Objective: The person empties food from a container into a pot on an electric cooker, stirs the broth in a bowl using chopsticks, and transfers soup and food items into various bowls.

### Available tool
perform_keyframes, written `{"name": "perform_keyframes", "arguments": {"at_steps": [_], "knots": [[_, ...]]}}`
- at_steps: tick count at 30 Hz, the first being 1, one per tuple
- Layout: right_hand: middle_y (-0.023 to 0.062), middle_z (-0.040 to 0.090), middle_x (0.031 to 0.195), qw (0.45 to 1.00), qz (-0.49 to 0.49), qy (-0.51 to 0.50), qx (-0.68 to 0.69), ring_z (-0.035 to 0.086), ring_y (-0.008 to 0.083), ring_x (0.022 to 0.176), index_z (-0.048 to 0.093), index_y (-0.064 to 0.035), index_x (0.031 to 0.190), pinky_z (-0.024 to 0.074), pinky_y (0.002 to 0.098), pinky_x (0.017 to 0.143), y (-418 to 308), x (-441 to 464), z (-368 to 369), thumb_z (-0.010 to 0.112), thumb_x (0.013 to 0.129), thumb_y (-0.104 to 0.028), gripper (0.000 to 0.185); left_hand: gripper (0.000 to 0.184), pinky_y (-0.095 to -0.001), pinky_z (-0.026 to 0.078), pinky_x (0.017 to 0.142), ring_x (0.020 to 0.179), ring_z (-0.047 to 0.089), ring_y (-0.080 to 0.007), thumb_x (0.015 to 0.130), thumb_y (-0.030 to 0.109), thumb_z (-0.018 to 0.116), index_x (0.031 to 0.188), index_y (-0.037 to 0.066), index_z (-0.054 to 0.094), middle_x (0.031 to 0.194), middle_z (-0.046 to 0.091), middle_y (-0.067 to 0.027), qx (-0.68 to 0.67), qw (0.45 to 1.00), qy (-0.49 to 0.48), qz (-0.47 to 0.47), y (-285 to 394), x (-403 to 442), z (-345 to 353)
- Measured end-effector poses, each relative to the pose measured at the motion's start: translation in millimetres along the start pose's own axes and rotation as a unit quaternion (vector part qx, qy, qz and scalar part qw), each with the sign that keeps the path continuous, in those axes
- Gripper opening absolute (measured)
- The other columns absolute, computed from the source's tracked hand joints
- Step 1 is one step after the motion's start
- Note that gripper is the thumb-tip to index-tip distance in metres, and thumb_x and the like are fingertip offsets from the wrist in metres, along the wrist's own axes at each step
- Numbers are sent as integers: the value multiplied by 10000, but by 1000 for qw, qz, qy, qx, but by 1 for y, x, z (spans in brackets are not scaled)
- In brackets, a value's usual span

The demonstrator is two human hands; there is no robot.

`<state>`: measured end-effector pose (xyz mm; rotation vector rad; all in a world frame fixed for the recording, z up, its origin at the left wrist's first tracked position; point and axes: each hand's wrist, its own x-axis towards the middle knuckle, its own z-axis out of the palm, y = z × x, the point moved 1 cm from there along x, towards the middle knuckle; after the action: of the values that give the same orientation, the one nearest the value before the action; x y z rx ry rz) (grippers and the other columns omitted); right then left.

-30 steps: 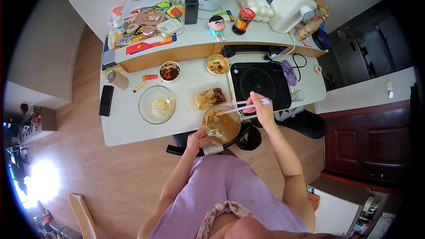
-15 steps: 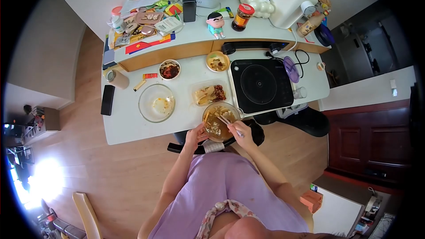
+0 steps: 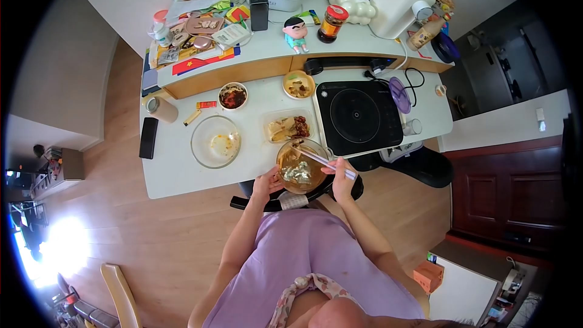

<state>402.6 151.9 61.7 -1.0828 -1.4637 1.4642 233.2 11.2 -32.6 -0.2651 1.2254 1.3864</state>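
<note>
Right hand (image 3: 341, 179): closed around a pair of chopsticks (image 3: 322, 160), thumb and fingers pinching the thick ends.
Left hand (image 3: 267, 182): fingers together, laid against the outside of the brown-filled bowl (image 3: 297, 191); whether the thumb grips it, I cannot tell.
Counter (image 3: 176, 179): smooth, white, with a straight front edge.
Hotplate (image 3: 357, 112): flat, glossy black square with faint circles on top, to the right of the bowls.
Brown-filled bowl: round, clear glass, at the counter's front edge between the two hands; whether it rests there or is held up is unclear. Inside, cloudy tan-brown liquid (image 3: 310, 177) carries a bright, silvery, broken patch near the middle, with paler strips along the left side.
Left bowl (image 3: 201, 152): clear glass, wide and round, smeared with orange-yellow bits.
Tray (image 3: 288, 113): see-through, rounded rectangle, just behind the brown-filled bowl; pale, folded pieces on the left, small dark-red rounds on the right.
Small dishes: a yellowish round one (image 3: 285, 88) with brown scraps; a white one (image 3: 233, 109) holding dark-red, grainy paste.
Chopsticks: slim, pale, straight, slanting into the bowl with darkened tips.
</note>
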Motion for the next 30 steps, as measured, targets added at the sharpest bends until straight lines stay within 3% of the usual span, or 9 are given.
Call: {"name": "perform_keyframes", "arguments": {"at_steps": [6, 13, 18, 22, 25, 26, 30], "knots": [[131, 620, 645, 1000, 7, 3, -19, 642, 201, 546, 571, 30, 746, 519, 256, 536, -12, 12, -4, 419, 962, -339, 453, 389, -329, 549, 677, 713, 629, -149, 800, 328, 656, 1074, 82, 533, 836, 623, -43, 3, 1000, 4, 2, 1, -1, 0], [106, 630, 662, 1000, 4, 16, 9, 648, 174, 579, 591, 49, 768, 501, 226, 540, -30, 36, 10, 463, 952, -297, 412, 349, -319, 551, 666, 687, 632, -146, 813, 313, 644, 1054, 82, 544, 786, 620, -28, -3, 1000, 2, 2, 2, -4, 3], [110, 658, 797, 997, 53, -60, -16, 664, 168, 698, 641, 66, 865, 526, 230, 607, -30, 67, 26, 548, 916, -271, 354, 347, -321, 551, 667, 687, 633, -147, 815, 311, 642, 1055, 80, 547, 778, 619, -26, -4, 1000, 2, 4, 4, -7, 4], [110, 660, 853, 994, 23, -106, -17, 664, 167, 765, 638, 59, 915, 527, 227, 655, -50, 72, 13, 536, 923, -236, 312, 346, -321, 554, 659, 681, 636, -157, 811, 310, 646, 1044, 71, 555, 778, 618, -32, -10, 1000, 9, 5, 1, -4, 2], [80, 647, 801, 986, 33, -160, -39, 661, 152, 744, 612, 47, 867, 519, 217, 640, -64, 72, -9, 527, 922, -182, 251, 357, -321, 556, 651, 683, 638, -165, 806, 311, 651, 1046, 65, 555, 784, 620, -41, -9, 1000, 14, 9, 1, -4, 2], [66, 631, 744, 981, 53, -180, -44, 650, 132, 695, 587, 26, 805, 509, 206, 612, -68, 68, -15, 532, 919, -187, 248, 364, -320, 557, 648, 685, 638, -167, 804, 312, 653, 1050, 63, 553, 786, 621, -45, -10, 1000, 14, 8, 1, -4, 2], [41, 588, 699, 961, 131, -214, -117, 611, 114, 600, 576, -14, 796, 507, 209, 563, -41, 53, -24, 527, 919, -219, 243, 377, -319, 557, 642, 698, 640, -174, 801, 313, 656, 1060, 62, 545, 792, 622, -53, -10, 1000, 15, -1, 2, -5, 3]]}}
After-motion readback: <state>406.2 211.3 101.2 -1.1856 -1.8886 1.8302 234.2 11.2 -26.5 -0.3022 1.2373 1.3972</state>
